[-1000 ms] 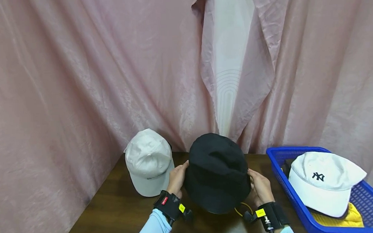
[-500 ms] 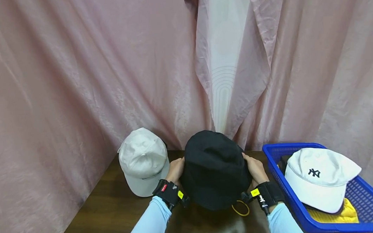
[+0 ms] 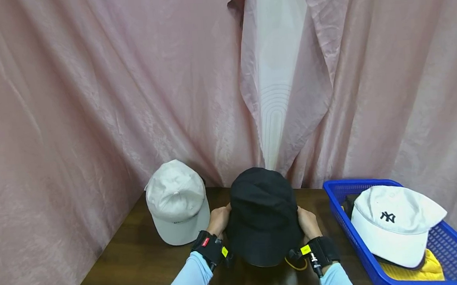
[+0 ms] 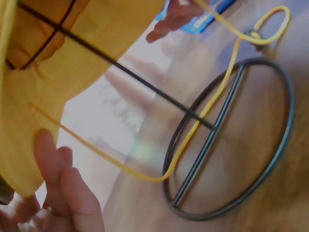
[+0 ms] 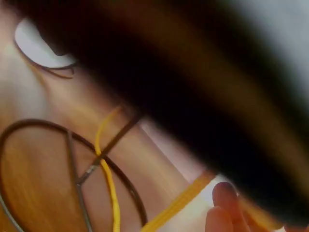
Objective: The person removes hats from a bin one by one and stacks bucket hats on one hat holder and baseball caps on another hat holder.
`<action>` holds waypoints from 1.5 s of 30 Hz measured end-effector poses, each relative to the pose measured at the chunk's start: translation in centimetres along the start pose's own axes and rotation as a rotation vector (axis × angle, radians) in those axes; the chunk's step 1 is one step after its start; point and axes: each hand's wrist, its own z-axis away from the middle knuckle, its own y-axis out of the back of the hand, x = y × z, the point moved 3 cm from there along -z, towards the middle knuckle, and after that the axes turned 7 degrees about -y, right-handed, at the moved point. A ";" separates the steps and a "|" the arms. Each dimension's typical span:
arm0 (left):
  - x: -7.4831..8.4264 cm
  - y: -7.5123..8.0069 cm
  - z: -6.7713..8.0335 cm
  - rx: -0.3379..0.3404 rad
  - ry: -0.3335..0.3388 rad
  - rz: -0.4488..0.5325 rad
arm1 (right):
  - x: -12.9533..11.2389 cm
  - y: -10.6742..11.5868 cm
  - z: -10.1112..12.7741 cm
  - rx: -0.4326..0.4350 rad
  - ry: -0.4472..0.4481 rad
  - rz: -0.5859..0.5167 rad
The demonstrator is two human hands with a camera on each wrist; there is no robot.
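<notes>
**Readable marks**

The white cap (image 3: pixel 395 222) in the blue basket (image 3: pixel 368 255), at the lower right of the head view, bears a dark interlocked "NY" logo on its front. The other white cap (image 3: pixel 176 201), lower left of centre, has a line of small dark lettering above its brim, too small to read. The red and yellow tags on the wristbands are likewise illegible.

The black hat (image 3: pixel 264 216) now looks narrower, squeezed between the left hand (image 3: pixel 218 220) and right hand (image 3: pixel 307 223), which have moved closer together and slightly lower in the frame.
</notes>
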 end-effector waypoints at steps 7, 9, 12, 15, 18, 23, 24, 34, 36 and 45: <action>0.3 0.6 4.3 -0.140 0.151 0.409 | 0.3 0.5 1.8 -0.046 0.010 -0.129; 0.6 0.5 5.8 -0.189 0.193 0.530 | 0.3 0.8 2.3 -0.102 0.007 -0.158; 0.8 0.0 8.0 -0.225 0.226 0.645 | 0.6 1.1 3.2 -0.211 -0.007 -0.215; 0.8 -0.8 10.0 -0.232 0.228 0.675 | 1.2 1.2 3.8 -0.311 -0.010 -0.299; 0.4 -1.5 11.4 -0.226 0.226 0.682 | 1.7 1.1 4.0 -0.379 0.012 -0.351; -0.6 -1.8 12.0 -0.178 0.196 0.714 | 2.6 1.1 4.0 -0.367 0.009 -0.356; -0.8 -1.7 11.9 -0.163 0.183 0.716 | 2.7 1.0 4.0 -0.349 0.000 -0.359; -2.0 -1.7 10.2 -0.040 0.130 0.631 | 3.6 0.9 3.1 -0.276 -0.012 -0.289; -2.1 -1.7 10.3 -0.034 0.130 0.621 | 3.6 1.2 3.2 -0.222 0.007 -0.248; -1.1 -1.1 11.1 -0.027 0.139 0.623 | -4.8 2.1 5.2 0.101 0.390 0.083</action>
